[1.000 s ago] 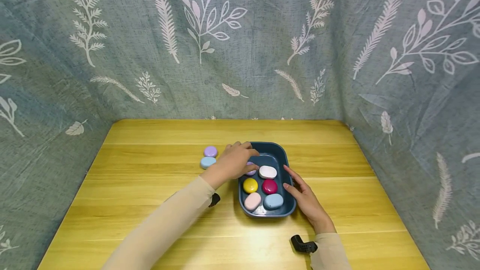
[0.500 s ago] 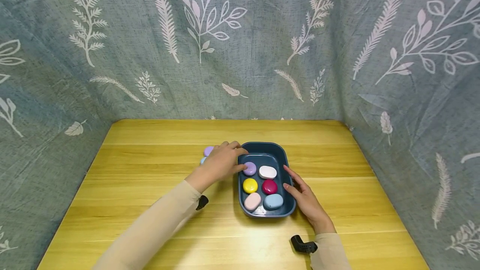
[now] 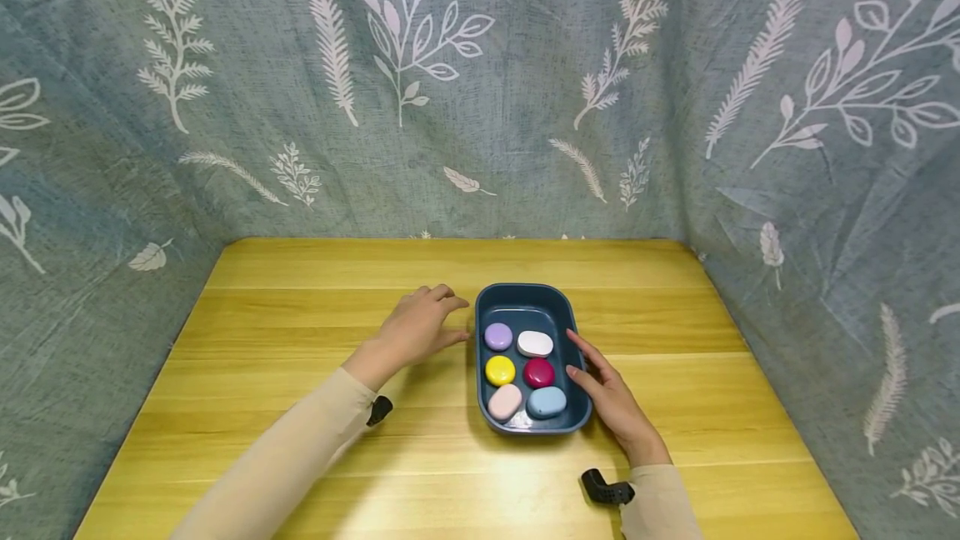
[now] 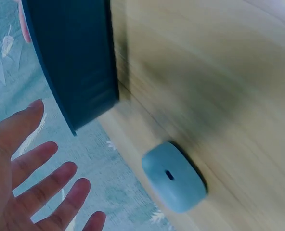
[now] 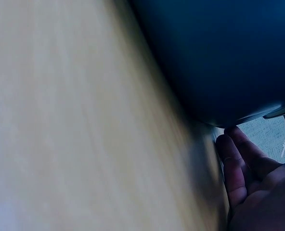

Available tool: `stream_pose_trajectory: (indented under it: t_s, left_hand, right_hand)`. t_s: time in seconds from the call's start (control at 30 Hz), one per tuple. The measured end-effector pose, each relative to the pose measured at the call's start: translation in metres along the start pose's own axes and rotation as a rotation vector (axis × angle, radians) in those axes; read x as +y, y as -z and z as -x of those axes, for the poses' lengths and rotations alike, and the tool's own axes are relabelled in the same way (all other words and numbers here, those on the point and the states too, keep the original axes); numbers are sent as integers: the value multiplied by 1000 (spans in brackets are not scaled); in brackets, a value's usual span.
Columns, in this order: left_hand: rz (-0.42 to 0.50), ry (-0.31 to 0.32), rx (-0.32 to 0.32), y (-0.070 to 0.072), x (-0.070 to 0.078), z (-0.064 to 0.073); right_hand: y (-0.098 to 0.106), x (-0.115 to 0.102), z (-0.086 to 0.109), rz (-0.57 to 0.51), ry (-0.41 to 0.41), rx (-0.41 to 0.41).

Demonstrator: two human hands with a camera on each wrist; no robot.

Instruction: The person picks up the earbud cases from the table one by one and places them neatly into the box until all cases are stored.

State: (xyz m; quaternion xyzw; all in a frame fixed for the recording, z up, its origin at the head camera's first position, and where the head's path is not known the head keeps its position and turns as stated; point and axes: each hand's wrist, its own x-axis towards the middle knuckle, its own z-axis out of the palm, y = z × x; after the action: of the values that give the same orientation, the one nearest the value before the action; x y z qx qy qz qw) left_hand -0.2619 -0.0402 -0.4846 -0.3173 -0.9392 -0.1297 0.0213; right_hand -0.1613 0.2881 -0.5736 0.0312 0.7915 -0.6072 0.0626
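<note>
My left hand [image 3: 412,325] hovers left of a dark blue tray [image 3: 480,307], thumb and fingers spread with nothing between them; the left wrist view shows the same loose fingers [image 4: 46,185]. Near it on the table lies a light blue rounded case [image 4: 175,176] with a small dark slot, hidden from the head view. My right hand [image 3: 618,407] holds the tray's right rim, its thumb and a finger over the edge, others against the outer wall [image 5: 219,62]. Inside are purple [image 3: 498,337], white [image 3: 535,344], yellow [image 3: 500,371], crimson [image 3: 538,372], pink [image 3: 505,402] and blue cases [image 3: 547,402].
The wooden table [image 3: 675,315] reaches back to a grey-blue leaf-patterned curtain [image 3: 525,107], which also hangs on both sides. Black wrist mounts [image 3: 606,490] stick out below both hands.
My left hand has let go of the purple case in the tray and drawn back left past the rim. It now covers the two cases on the table. The right hand stays put.
</note>
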Motion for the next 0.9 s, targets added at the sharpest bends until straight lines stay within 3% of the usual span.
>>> stream_pose_trajectory:
  t_s: [0.47, 0.9]
  left_hand:
    - [9, 55, -27, -6, -28, 13]
    - [-12, 72, -14, -21, -52, 24]
  right_hand:
    - [3, 1, -3, 0, 1, -17]
    - [-1, -31, 11, -1, -13, -38]
